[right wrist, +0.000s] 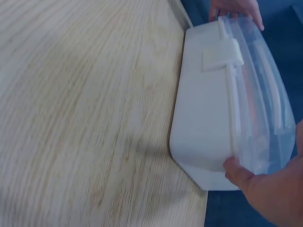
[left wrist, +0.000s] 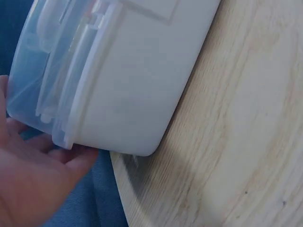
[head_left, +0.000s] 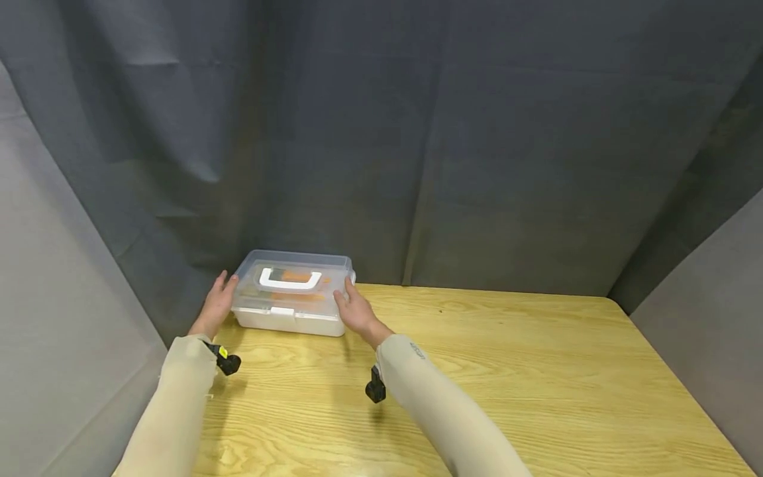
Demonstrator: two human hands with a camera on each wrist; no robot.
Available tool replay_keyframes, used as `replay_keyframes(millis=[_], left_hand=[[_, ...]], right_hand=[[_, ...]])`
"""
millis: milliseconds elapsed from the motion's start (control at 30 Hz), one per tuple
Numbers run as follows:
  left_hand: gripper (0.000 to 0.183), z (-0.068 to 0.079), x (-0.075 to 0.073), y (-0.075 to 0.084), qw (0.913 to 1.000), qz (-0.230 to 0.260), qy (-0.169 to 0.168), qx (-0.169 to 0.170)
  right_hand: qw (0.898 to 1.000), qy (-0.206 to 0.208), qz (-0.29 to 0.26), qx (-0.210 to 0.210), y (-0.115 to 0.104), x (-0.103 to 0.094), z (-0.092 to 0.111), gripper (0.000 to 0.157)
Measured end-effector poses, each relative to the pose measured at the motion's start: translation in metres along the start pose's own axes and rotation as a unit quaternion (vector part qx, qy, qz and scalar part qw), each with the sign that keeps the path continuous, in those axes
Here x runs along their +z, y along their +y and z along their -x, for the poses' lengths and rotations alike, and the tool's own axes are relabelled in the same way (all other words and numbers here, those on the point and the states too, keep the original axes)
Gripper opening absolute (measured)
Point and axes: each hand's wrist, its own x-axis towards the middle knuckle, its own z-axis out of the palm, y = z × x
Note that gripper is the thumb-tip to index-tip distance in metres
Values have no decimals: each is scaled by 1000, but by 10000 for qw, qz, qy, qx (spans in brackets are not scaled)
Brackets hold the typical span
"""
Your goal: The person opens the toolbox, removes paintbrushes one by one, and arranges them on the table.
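A storage box (head_left: 316, 323) with a white base, a clear lid and a white carrying handle (head_left: 290, 285) stands at the back left of the table. Its lid is closed, and orange items show blurrily through it. My left hand (head_left: 217, 305) holds the box's left end; in the left wrist view its fingers (left wrist: 78, 161) lie against the end below the lid's rim. At the other end, my right hand (head_left: 357, 313) grips the right side, one digit touching the front corner near the rim in the right wrist view. The far sides of both grips are hidden.
The wooden table (head_left: 477, 371) stretches to the right and toward me. A dark curtain (head_left: 507, 146) hangs close behind the box, and pale grey panels (head_left: 53, 265) flank both sides. The table's left edge runs near the left hand.
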Motion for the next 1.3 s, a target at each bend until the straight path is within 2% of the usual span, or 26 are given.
replay_keyframes(millis=[133,367,633,767,900,967,1067,1300], left_hand=[[64,-1,4,-1,9997,132,-174,62],[63,5,3,-1,9982,243,-473,261],[61,15,1,1,9964,424,-544,484],[61,23,1,-1,9951,362,-751,532],[62,33,2,-1,9913,322,-1006,789],[60,44,1,7,9890,373,-1112,904],[59,52,0,8,9865,412,-1220,1013],[59,59,6,-4,9852,329,-1262,1109]], right_hand=[[9999,94,103,-14,1,-3,-2,59],[9998,-32,-21,205,-3,-9,2,61],[9997,-182,136,120,-2,-16,17,62],[9994,-208,273,4,2,-18,25,61],[9992,-239,332,5,4,-21,33,60],[9990,-249,380,2,4,-23,37,60],[9987,-287,414,-35,5,-25,42,60],[9990,-279,351,-92,6,-30,62,59]])
